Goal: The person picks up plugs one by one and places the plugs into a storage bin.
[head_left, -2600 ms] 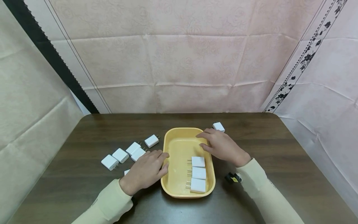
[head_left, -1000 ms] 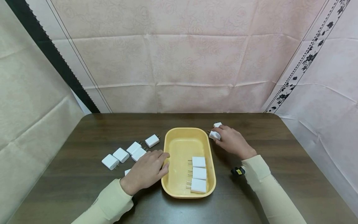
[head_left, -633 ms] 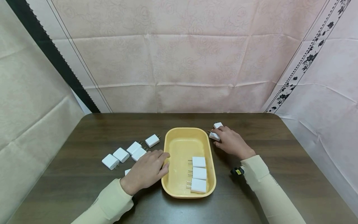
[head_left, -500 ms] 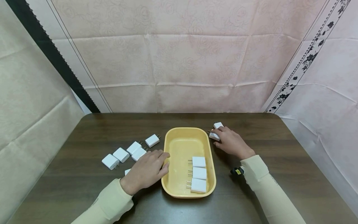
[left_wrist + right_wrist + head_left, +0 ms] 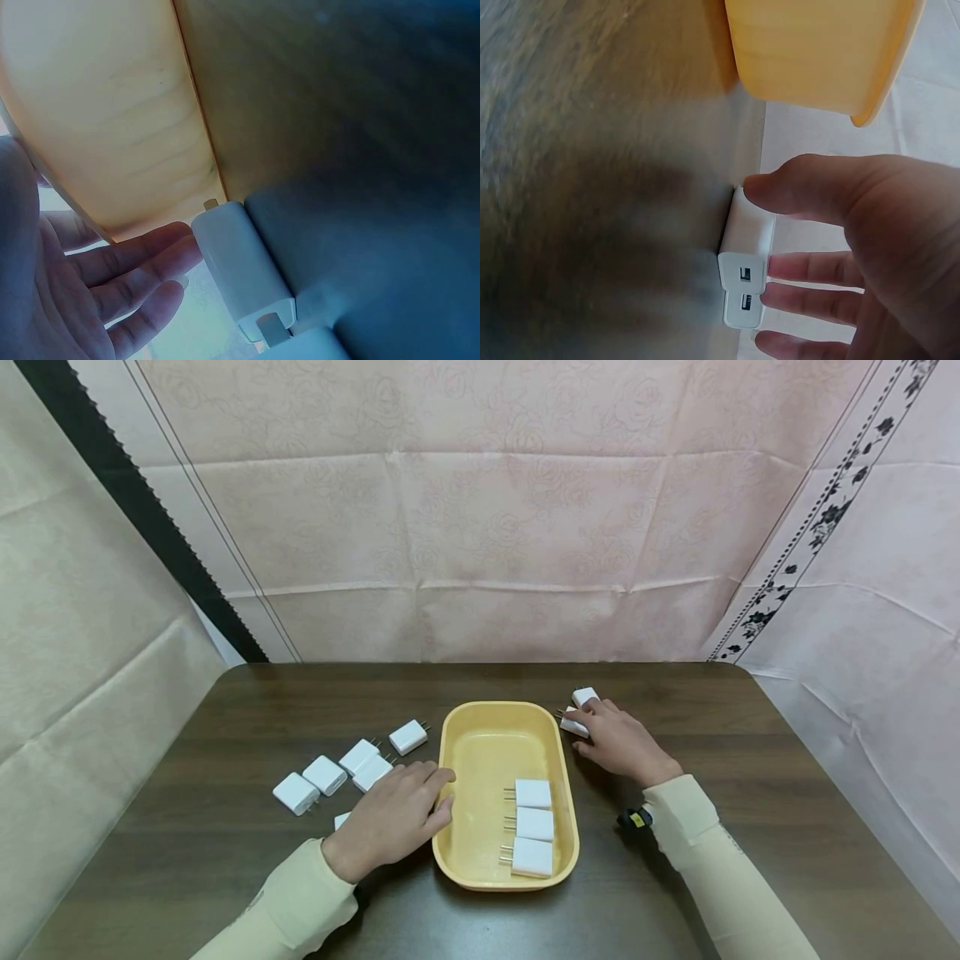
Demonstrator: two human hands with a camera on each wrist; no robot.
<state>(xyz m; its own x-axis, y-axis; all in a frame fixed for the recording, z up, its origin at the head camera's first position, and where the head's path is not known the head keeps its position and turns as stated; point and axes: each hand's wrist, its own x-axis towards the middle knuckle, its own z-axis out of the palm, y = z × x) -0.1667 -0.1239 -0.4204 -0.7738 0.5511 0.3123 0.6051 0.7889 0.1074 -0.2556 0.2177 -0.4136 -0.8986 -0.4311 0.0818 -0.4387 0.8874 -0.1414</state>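
Note:
My left hand [image 5: 393,814] lies at the left rim of a yellow tray [image 5: 468,868], index finger and thumb over the rim; its fingers look relaxed in the left wrist view. A white USB charger [image 5: 244,270] is close by its fingertips. To the right of the tray, my right hand [image 5: 618,739] holds a white USB charger [image 5: 573,723] between thumb and fingers, still down at the table. Just behind that one lies another charger [image 5: 585,696]; the right wrist view shows both USB ports. Inside the tray, three chargers [image 5: 532,825] line the right side, prongs pointing left.
Several more chargers [image 5: 324,775] lie left of the tray on the dark wooden table [image 5: 187,860], one partly hidden by the left hand. A pale cloth [image 5: 480,527] hangs beyond the table's back edge.
My right hand has moved from over the tray's right rim to the charger on its right, and has shifted only slightly since. The left hand and tray have stayed in place.

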